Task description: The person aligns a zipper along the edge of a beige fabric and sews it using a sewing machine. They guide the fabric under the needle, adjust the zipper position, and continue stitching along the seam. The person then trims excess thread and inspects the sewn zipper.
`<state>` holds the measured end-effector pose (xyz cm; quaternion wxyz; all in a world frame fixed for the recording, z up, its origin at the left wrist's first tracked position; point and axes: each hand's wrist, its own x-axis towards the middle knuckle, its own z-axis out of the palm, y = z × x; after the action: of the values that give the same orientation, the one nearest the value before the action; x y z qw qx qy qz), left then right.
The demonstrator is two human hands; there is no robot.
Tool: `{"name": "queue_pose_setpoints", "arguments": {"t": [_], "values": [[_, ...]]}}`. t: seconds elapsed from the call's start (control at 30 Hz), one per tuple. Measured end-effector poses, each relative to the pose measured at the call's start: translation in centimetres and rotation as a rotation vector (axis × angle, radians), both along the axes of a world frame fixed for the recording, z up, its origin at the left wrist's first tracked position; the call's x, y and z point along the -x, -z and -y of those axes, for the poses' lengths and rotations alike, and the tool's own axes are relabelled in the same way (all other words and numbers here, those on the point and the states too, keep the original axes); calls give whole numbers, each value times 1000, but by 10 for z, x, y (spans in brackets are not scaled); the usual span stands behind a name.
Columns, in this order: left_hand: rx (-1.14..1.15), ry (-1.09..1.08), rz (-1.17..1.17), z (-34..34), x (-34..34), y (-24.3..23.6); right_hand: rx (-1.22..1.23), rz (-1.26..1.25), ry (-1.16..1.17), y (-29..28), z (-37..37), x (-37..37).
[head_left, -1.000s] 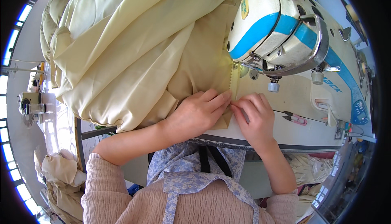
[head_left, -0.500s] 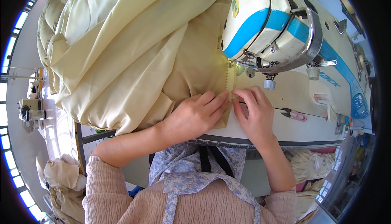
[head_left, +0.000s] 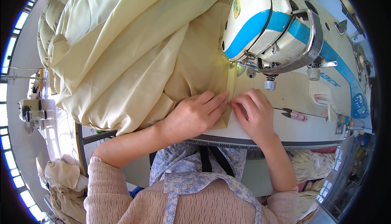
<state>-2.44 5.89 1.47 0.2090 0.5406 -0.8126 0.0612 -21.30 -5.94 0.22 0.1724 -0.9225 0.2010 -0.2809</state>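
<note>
A large heap of pale beige satiny fabric [head_left: 126, 61] covers the left of the sewing table. Its folded edge, with a toothed-looking trim strip [head_left: 231, 79], runs toward me from below the needle area of a white and blue sewing machine [head_left: 264, 28]. My left hand [head_left: 199, 112] lies on this edge with its fingers bent together, holding the cloth. Right beside it, my right hand [head_left: 253, 112] pinches the same edge between thumb and fingertips. The fingertips nearly meet; the exact bit of cloth between them is hidden.
Pink-handled thread snips [head_left: 294, 115] lie on the tabletop right of my right hand. The dark front table edge [head_left: 244, 142] carries a ruler strip. More fabric [head_left: 63, 175] is heaped low at left, and pale cloth [head_left: 311, 165] lies below the table at right.
My right hand has closed up slightly, its fingers drawn in and shifted a little down along the fabric edge. My left hand stays nearly still.
</note>
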Motion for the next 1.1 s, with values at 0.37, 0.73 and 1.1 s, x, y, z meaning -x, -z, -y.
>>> {"name": "queue_pose_setpoints", "arguments": {"t": [0.37,0.73,1.1], "values": [[-8,7,13,1,-2,-4,-304,-197,104,-18,12,-14],[17,25,29,3,2,3,-34,-89,57,-16,13,7],[11,29,-19,5,0,3,270,-39,-149,0,9,12]]}}
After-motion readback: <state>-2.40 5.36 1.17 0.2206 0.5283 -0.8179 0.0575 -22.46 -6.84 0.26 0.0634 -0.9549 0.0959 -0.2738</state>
